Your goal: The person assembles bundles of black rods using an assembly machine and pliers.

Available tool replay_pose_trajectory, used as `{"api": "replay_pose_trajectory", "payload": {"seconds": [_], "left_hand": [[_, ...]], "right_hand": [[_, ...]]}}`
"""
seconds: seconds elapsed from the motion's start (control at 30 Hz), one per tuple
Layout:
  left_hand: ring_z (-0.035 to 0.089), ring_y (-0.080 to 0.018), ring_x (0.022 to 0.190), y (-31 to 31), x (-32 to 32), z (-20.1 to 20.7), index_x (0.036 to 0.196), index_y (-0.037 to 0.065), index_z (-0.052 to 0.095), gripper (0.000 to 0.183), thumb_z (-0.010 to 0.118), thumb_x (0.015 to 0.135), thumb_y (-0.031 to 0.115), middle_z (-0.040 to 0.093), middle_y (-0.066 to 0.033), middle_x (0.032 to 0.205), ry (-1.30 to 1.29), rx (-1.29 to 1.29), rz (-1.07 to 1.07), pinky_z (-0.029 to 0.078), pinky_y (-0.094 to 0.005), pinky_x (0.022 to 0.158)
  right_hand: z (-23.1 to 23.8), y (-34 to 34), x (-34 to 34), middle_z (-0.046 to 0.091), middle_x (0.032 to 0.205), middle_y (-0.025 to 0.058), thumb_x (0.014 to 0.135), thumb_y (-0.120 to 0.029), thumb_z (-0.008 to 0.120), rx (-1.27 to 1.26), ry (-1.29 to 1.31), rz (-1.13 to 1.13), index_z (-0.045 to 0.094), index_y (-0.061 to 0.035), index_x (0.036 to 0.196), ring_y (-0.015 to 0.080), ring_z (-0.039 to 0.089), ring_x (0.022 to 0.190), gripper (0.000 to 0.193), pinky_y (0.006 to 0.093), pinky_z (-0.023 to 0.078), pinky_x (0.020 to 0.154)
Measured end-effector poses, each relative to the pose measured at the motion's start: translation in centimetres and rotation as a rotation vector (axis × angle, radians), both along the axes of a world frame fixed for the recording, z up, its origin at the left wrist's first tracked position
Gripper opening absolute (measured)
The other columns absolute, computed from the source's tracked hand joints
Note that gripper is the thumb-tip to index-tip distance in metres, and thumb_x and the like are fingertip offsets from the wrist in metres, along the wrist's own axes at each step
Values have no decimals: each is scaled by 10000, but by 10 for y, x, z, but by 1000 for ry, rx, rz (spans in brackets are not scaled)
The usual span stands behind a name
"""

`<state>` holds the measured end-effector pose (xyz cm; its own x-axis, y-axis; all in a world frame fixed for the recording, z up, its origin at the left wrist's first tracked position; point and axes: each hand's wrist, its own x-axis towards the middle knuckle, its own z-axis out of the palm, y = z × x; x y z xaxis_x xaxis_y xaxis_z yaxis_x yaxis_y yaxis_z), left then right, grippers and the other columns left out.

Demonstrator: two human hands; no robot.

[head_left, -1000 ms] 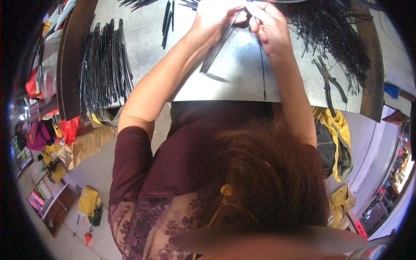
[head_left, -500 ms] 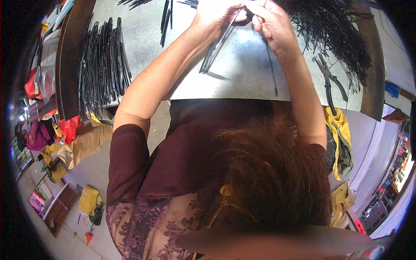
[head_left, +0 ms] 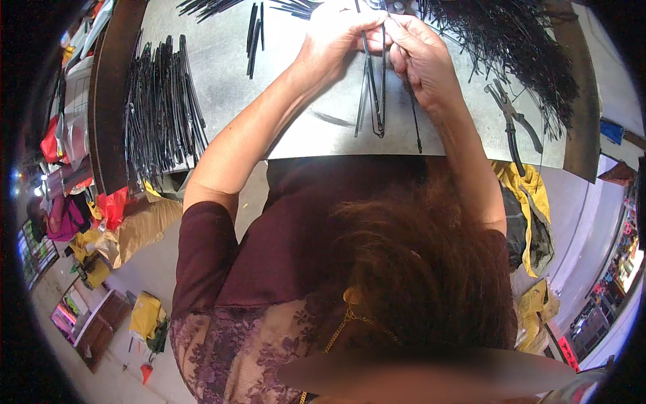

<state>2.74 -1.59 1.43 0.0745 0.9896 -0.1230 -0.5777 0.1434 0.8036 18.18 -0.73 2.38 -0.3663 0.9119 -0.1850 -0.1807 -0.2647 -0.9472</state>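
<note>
At the far middle of the metal-topped table, my left hand (head_left: 336, 35) and my right hand (head_left: 425, 64) nearly touch, both with closed fingers. Between them is a slim, dark, folded rod (head_left: 381, 101), like a jointed umbrella rib; its narrow bent end points toward me. My left fingers wrap its upper part. My right thumb and fingers pinch its other side near the top. Another thin black rod (head_left: 416, 124) runs down from below my right hand; whether it is held or lies on the table I cannot tell.
Bundled black rods (head_left: 165, 108) lie at the left, with a few loose rods (head_left: 255, 40) beyond. A tangled heap of thin black pieces (head_left: 518, 50) fills the far right. Pliers (head_left: 513, 124) with dark handles lie near the right front edge of the table (head_left: 303, 145).
The folded rod has swung to the right and now hangs more upright, its two sides spread wider apart. Both hands have moved slightly toward me.
</note>
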Motion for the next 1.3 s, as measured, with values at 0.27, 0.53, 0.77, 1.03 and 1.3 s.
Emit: {"api": "replay_pose_trajectory", "payload": {"seconds": [0.27, 0.53, 0.77, 1.03, 1.3], "left_hand": [[593, -137, 635, 6, -3, 1, 884, 39, 598, 29, 612, 904, 56, 620, -63, 740, 21, 206, -29, 478, -240, 575], [594, -148, 631, 13, -4, -15, 844, 34, 590, 66, 630, 892, 53, 624, -74, 745, 5, 495, 28, 470, -249, 566], [606, -149, 618, 9, 3, -5, 860, 30, 599, 66, 636, 885, 78, 616, -66, 720, -11, 192, 1, 488, -256, 554], [620, -96, 627, 21, 4, -33, 823, 24, 678, 83, 740, 841, 77, 671, -47, 709, 74, 243, 169, 445, -205, 556], [660, -145, 602, 22, -1, -30, 870, 2, 680, 84, 701, 870, 83, 682, -74, 738, 41, 209, 97, 522, -245, 520]], "right_hand": [[23, 13, 4, 552, 660, -35, 1013, -222, 533, 23, -55, 124, 613, -50, 983, 3, 396, 476, 192, 154, 266, 401], [-4, 18, 4, 509, 582, -26, 1027, -199, 511, -40, 34, 102, 599, -33, 1059, 0, 341, 392, 190, 153, 240, 369], [-3, 14, 5, 524, 631, -30, 1011, -198, 536, 27, 114, 70, 595, 13, 1113, 17, 402, 465, 241, 168, 267, 408], [-11, 24, 9, 574, 677, 3, 1016, -189, 526, -6, 127, 124, 584, 0, 1148, 4, 385, 444, 238, 157, 255, 381], [-2, 31, 6, 575, 696, -14, 973, -210, 586, 87, -28, 113, 646, -31, 1011, 29, 435, 490, 192, 187, 295, 418]]}}
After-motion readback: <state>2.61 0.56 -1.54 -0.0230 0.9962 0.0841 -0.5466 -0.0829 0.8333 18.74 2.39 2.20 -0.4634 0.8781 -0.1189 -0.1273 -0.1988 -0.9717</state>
